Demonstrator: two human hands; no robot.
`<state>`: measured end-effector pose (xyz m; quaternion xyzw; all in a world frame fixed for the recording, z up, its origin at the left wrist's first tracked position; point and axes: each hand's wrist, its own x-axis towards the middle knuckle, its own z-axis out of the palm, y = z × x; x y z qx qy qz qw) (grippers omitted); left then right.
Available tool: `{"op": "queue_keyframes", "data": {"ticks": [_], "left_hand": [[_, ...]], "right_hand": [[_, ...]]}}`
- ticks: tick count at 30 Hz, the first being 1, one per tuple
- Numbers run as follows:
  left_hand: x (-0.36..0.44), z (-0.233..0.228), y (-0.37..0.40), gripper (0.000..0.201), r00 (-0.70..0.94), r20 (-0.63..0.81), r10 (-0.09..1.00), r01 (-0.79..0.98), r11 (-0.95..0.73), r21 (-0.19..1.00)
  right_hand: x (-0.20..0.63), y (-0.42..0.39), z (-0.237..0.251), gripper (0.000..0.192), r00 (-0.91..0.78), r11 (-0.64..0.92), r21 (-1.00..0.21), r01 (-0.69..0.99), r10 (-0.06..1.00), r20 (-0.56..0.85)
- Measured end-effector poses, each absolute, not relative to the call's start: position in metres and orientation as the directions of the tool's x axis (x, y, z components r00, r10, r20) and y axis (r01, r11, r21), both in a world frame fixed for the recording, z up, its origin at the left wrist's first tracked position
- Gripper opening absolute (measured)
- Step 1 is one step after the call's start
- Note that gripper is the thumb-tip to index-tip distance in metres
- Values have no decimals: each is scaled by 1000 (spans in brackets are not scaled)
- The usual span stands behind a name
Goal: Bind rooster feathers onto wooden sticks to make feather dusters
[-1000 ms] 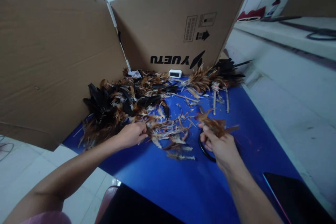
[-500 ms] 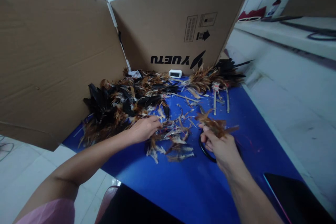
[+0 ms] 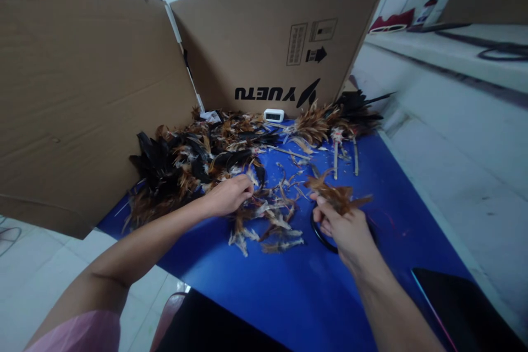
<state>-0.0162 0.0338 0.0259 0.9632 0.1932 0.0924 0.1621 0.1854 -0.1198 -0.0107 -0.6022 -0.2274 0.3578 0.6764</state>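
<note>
My left hand is closed in a pinch at the edge of the loose feathers; what its fingertips hold, if anything, I cannot make out. Below it, small brown feathers with pale fluffy ends are scattered on the blue table. Brown feathers stick out in a bunch from my right hand, its thumb and fingers closed on them. A black loop like a scissors handle shows beneath that hand; whether the hand holds it I cannot tell.
A big heap of brown and black feathers covers the table's left side. Feather bundles on sticks lie at the back right. A small white digital clock stands against the cardboard. A black flat device lies front right.
My left hand has risen very slightly, away from the scattered feathers. The right hand keeps its hold on the brown feathers; the whole view has shifted a little.
</note>
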Motion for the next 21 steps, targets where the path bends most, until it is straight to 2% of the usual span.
{"op": "queue_keyframes", "data": {"ticks": [4,9,11,15,17,21], "left_hand": [[-14,27,33,9,889,143,434,341,-839,425],[-13,43,29,12,851,238,468,256,-765,591],[-12,53,27,15,847,221,483,214,-691,690],[-4,67,23,22,846,123,519,135,-431,892],[0,69,21,20,846,115,521,116,-390,914],[7,69,18,14,841,141,522,142,-466,874]], "right_hand": [[186,-120,-11,40,633,24,-976,-216,764,-122],[185,-120,-7,41,635,17,-973,-231,761,-137],[184,-120,-6,41,635,18,-972,-234,760,-139],[185,-120,-5,41,635,34,-968,-250,761,-137],[185,-121,-5,40,624,48,-965,-260,770,-130],[184,-123,-1,37,597,64,-951,-302,790,-137]]}}
